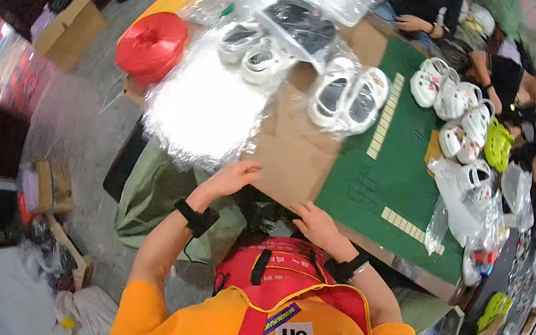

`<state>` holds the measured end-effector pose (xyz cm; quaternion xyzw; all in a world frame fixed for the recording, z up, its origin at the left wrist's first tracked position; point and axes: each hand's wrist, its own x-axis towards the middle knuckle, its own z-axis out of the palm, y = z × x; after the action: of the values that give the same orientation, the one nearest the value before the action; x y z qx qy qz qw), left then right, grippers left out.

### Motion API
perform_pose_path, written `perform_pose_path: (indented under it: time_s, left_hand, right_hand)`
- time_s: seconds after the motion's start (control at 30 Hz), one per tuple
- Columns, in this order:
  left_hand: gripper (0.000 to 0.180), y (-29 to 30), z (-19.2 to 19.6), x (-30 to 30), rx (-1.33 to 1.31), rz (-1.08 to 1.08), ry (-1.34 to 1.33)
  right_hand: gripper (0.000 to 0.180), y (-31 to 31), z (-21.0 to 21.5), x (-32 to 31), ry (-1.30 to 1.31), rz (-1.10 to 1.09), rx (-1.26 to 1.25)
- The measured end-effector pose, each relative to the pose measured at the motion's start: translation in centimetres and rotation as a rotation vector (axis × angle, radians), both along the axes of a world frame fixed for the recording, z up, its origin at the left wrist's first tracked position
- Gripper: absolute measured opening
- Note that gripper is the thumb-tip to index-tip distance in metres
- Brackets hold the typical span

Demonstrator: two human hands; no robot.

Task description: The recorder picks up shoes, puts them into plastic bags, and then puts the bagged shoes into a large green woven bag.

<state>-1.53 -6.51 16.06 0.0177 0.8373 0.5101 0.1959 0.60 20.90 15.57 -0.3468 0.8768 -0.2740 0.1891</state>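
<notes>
Left hand (236, 175) reaches to the near edge of the brown cardboard sheet (296, 147), fingers loosely bent and pointing right, with nothing visible in its grasp. Just beyond it lies a glossy stack of clear plastic bags (204, 120), covering the left part of the work surface. Right hand (319, 227) is well apart from the left, its fingers slightly spread at the same near edge, close to the corner of the green mat (380, 180); it too appears to hold nothing, though whether the fingertips press on the edge I cannot tell. Black wristbands (196, 218) circle both wrists.

Farther back, a pair of white clogs (348, 97) in clear film lies side by side where cardboard meets mat. Another wrapped pale pair (252, 53) rests at the back of the bag stack, near a bagged dark pair (297, 28). Left of the stack sits a red roll of twine (151, 46). Unwrapped white clogs (457, 100) line the mat's far right side, with lime-green clogs (498, 145) beside them. Across the table, a co-worker's hand (414, 24) shows.
</notes>
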Motion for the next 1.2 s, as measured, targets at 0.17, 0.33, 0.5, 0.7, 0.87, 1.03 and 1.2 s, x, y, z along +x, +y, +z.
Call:
perform_pose_path:
  time_s: [0.17, 0.33, 0.5, 0.7, 0.87, 1.03, 1.2]
  left_hand:
    - [0.045, 9.7, -2.1, -7.3, 0.243, 0.122, -0.035]
    - [0.053, 18.6, -3.6, -13.5, -0.375, 0.215, 0.470]
    - [0.026, 21.0, -5.9, -19.4, -0.547, 0.344, 0.265]
    - [0.015, 22.0, 1.2, -22.9, -0.222, 0.299, 0.653]
    - [0.016, 23.4, 8.5, -20.0, -0.103, 0.141, 0.635]
    - [0.019, 25.3, 4.1, -10.2, -0.089, -0.184, 0.571]
    - [0.019, 24.3, 2.3, -5.2, 0.119, -0.160, 0.315]
  right_hand:
    - [0.032, 9.0, -0.8, 1.1, -0.080, -0.160, -0.009]
    - [0.032, 17.8, -1.7, 1.2, -0.124, -0.284, -0.061]
    - [0.031, 23.6, -1.9, -1.0, -0.235, -0.408, 0.036]
    - [0.035, 24.0, -2.2, -7.2, -0.409, -0.448, -0.208]
    - [0.058, 18.0, 1.5, -13.7, -0.702, -0.732, -0.583]
    - [0.094, 15.2, -1.0, -13.4, -1.118, -0.990, -0.853]
    - [0.098, 14.1, -4.3, -8.9, -1.247, -1.113, -0.890]
